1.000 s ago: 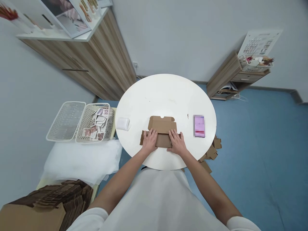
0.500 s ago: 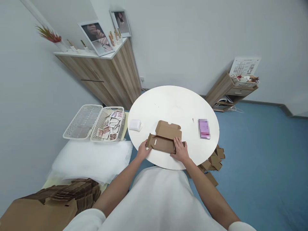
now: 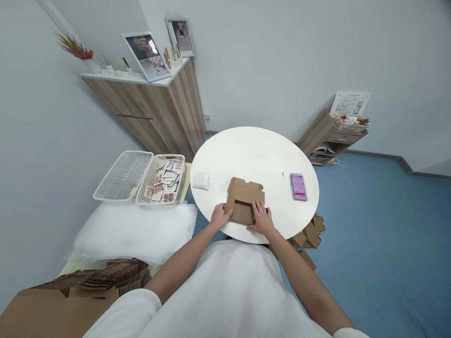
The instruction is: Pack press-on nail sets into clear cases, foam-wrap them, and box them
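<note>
A brown cardboard box (image 3: 245,193) lies on the round white table (image 3: 253,145) near its front edge, its lid flap spread toward the far side and its shallow inside showing. My left hand (image 3: 220,217) grips the box's left side, thumb near the front corner. On the right side, my right hand (image 3: 262,218) holds the wall, with fingers over its upper edge. Both side walls stand partly hidden behind my fingers.
A white packet (image 3: 201,180) lies at the table's left, a purple pixelated item (image 3: 299,187) at its right. Left of the table are a basket of cards (image 3: 164,180), a basket of clear cases (image 3: 123,176), white sheets (image 3: 137,230) and stacked cardboard (image 3: 63,305). Folded boxes (image 3: 312,232) lie on the floor.
My left hand has moved right and folded the box's left side inward and up. The box now looks narrower. My right hand has stayed at its right side.
</note>
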A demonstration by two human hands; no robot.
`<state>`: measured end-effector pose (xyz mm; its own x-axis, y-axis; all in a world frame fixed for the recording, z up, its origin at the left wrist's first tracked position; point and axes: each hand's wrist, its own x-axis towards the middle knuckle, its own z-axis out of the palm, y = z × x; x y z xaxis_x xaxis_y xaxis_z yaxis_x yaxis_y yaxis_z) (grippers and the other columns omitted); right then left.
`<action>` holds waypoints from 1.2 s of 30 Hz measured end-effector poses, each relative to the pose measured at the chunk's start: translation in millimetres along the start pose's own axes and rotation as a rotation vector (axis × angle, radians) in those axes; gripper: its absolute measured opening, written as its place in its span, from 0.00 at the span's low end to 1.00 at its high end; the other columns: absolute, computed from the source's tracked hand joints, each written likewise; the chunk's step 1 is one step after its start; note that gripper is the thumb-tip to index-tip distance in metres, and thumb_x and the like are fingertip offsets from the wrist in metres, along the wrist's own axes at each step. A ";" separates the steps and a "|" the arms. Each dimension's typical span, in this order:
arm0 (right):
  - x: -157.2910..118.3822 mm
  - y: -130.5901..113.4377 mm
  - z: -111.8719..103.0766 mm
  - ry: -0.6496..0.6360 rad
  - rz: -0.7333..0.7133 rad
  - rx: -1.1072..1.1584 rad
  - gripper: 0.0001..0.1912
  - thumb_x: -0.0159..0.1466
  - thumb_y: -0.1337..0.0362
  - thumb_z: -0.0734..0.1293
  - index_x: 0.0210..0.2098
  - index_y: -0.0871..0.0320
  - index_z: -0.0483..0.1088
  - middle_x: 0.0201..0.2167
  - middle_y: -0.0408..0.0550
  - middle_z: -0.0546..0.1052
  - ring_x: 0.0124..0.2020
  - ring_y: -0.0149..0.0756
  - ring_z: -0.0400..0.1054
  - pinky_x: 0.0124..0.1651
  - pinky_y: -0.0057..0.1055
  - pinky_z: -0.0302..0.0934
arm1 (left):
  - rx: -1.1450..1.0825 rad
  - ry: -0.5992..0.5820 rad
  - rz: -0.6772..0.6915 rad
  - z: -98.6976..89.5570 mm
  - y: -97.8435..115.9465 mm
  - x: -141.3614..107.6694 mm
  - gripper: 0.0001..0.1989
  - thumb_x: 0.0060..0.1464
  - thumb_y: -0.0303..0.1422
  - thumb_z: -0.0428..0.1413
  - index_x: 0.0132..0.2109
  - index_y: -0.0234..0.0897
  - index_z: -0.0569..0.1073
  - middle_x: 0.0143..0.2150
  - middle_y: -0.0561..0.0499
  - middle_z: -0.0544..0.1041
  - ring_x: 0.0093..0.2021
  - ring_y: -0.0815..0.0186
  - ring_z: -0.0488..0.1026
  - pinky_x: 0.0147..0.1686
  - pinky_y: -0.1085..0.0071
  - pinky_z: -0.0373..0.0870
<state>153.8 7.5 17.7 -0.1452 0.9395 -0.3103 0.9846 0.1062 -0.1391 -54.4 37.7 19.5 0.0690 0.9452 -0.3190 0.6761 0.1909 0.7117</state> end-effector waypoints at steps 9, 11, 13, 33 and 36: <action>-7.6 -5.3 -4.4 -0.101 -0.088 -0.053 0.64 0.41 0.44 0.68 0.62 0.60 0.26 0.64 0.58 0.34 0.63 0.51 0.20 0.58 0.51 0.28 | 0.366 -0.139 -0.075 -4.4 -1.0 8.8 0.12 0.51 0.28 0.45 0.44 0.35 0.62 0.39 0.42 0.73 0.41 0.56 0.70 0.35 0.66 0.62; -7.5 -4.6 -4.9 -0.102 -0.084 -0.059 0.63 0.41 0.44 0.68 0.62 0.60 0.26 0.64 0.57 0.34 0.63 0.51 0.19 0.58 0.52 0.27 | 0.388 -0.129 -0.091 -4.2 -0.3 6.8 0.12 0.51 0.29 0.45 0.45 0.35 0.61 0.39 0.41 0.72 0.41 0.55 0.70 0.35 0.65 0.62; -6.7 -3.0 -5.3 -0.103 -0.080 -0.063 0.63 0.41 0.44 0.68 0.62 0.60 0.27 0.64 0.57 0.33 0.63 0.51 0.19 0.58 0.52 0.26 | 0.370 -0.116 -0.067 -6.9 0.0 4.2 0.16 0.52 0.33 0.46 0.49 0.36 0.59 0.41 0.42 0.72 0.43 0.56 0.69 0.36 0.65 0.63; -44.3 46.5 6.2 -0.021 0.397 0.981 0.35 0.60 0.46 0.51 0.61 0.57 0.44 0.54 0.57 0.64 0.50 0.39 0.64 0.43 0.34 0.59 | 0.370 -0.272 0.257 -22.3 16.2 9.2 0.56 0.25 0.44 0.64 0.61 0.42 0.46 0.51 0.42 0.64 0.50 0.50 0.65 0.43 0.64 0.62; -45.7 40.4 1.8 -0.058 0.414 1.094 0.33 0.60 0.46 0.50 0.60 0.55 0.48 0.52 0.54 0.67 0.46 0.37 0.67 0.39 0.32 0.61 | 0.343 -0.271 0.257 -19.3 14.6 7.4 0.56 0.26 0.45 0.64 0.61 0.41 0.45 0.52 0.41 0.64 0.51 0.50 0.64 0.42 0.64 0.62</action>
<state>200.0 -31.7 24.6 0.1350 0.8171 -0.5604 0.3530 -0.5682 -0.7434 -58.2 52.5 39.6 0.4220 0.8388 -0.3440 0.8111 -0.1798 0.5566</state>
